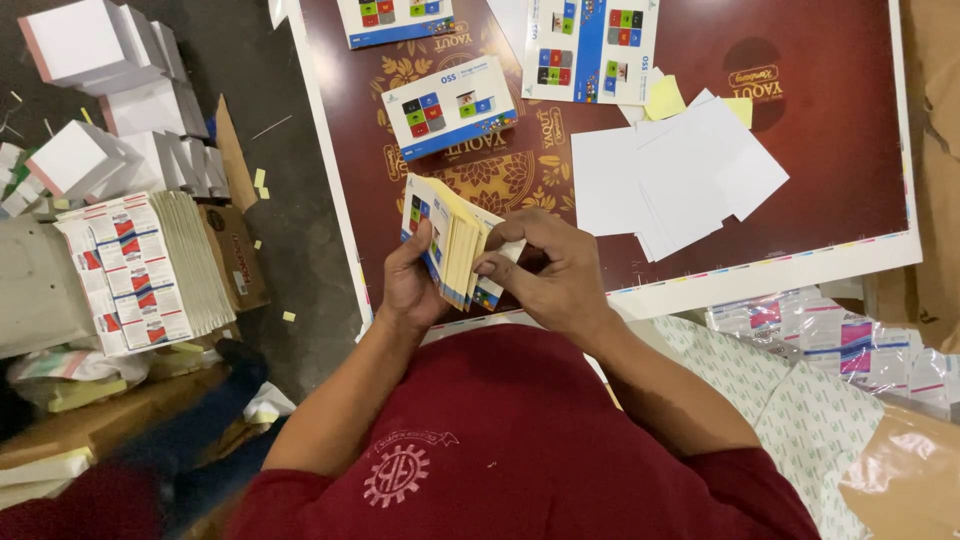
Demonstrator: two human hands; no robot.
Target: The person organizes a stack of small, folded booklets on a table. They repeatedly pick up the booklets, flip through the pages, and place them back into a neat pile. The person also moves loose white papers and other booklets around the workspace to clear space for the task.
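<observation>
A thick stack of printed cards (pixel 447 243), blue-edged with coloured squares, stands on edge just above the near rim of the dark red patterned sheet (pixel 830 150) covering the table. The left hand (pixel 412 285) grips it from below and behind, fingers wrapped around it, while the right hand (pixel 552 268) pinches its front cards between thumb and fingertips. Loose white sheets (pixel 680 175) lie just beyond to the right, a similar printed pack (pixel 450 107) farther up, and another card pile (pixel 150 270) rests on the left.
</observation>
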